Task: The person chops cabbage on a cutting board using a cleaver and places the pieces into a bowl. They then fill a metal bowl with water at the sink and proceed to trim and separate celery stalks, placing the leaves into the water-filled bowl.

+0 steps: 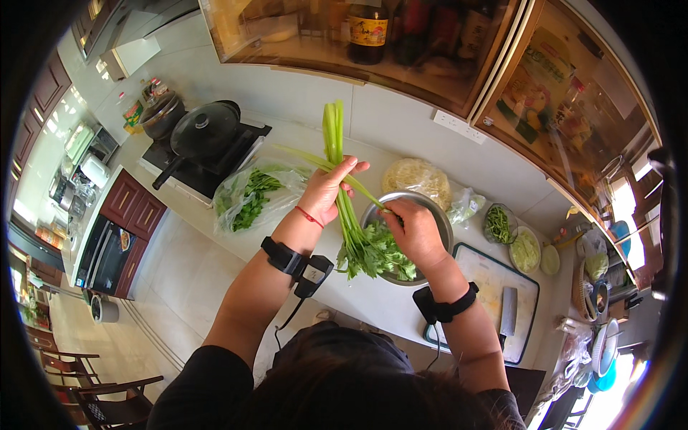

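Note:
A bunch of leafy celery (pixel 350 215) stands nearly upright in the picture, with my left hand (pixel 329 194) closed around its stalks and the thumb on top. One separate celery stalk (pixel 361 189) slants across the bunch, running from under my left thumb to my right hand (pixel 413 228). The fingers of that right hand pinch the stalk's lower end over a stainless steel bowl (pixel 447 223). Celery leaves (pixel 384 250) hang over the bowl's near left part; its inside is mostly hidden by my right hand and the leaves.
A plastic bag of greens (pixel 258 196) lies left, near a lidded wok (pixel 203 129) on the cooktop. Behind the bowl sits a bag of pale noodle-like strands (pixel 416 177). Rightward are green pieces in a bowl (pixel 500 224), shredded cabbage (pixel 524 250), and a cutting board (pixel 492 279) bearing a cleaver (pixel 508 312).

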Demonstrator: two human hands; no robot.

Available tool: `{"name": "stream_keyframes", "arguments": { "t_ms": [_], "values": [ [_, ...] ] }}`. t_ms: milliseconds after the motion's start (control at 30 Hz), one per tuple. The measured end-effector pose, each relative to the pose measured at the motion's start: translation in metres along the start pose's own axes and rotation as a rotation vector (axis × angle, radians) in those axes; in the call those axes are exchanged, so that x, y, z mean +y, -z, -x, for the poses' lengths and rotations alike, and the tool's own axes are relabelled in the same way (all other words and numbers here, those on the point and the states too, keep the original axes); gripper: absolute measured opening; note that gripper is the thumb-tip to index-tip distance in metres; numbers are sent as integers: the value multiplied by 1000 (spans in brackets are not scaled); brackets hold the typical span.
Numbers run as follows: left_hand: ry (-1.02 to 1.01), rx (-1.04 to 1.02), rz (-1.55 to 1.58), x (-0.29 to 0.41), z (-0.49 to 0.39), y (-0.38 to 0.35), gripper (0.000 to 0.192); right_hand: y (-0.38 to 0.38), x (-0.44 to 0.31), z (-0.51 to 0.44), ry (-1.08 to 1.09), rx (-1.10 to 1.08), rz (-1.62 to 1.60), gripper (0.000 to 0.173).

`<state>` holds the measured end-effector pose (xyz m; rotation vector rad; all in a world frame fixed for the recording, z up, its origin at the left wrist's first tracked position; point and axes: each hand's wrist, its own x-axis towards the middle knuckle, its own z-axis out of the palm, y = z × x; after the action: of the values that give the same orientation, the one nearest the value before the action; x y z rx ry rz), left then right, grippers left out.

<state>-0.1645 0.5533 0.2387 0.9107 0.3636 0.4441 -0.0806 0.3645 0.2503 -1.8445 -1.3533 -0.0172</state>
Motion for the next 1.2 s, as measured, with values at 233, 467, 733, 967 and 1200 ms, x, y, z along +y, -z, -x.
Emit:
{"name": "stream_keyframes", "arguments": {
  "t_ms": [233,467,733,967,1200],
  "values": [
    [-16,19,26,5,1,-1,25,14,6,4,-34,-93,-197,15],
    [-35,5,41,3,0,-1,29,16,4,6,-45,-107,-53,15],
    [-27,11,-55,7,2,-4,39,8,2,1,-17,-190,-40,15],
    [45,65,-345,22,-21,61,45,33,11,11,-283,109,-246,20],
    [237,85,-581,-48,-59,124,16,8,26,33,-317,62,-185,15]
  ]
}}
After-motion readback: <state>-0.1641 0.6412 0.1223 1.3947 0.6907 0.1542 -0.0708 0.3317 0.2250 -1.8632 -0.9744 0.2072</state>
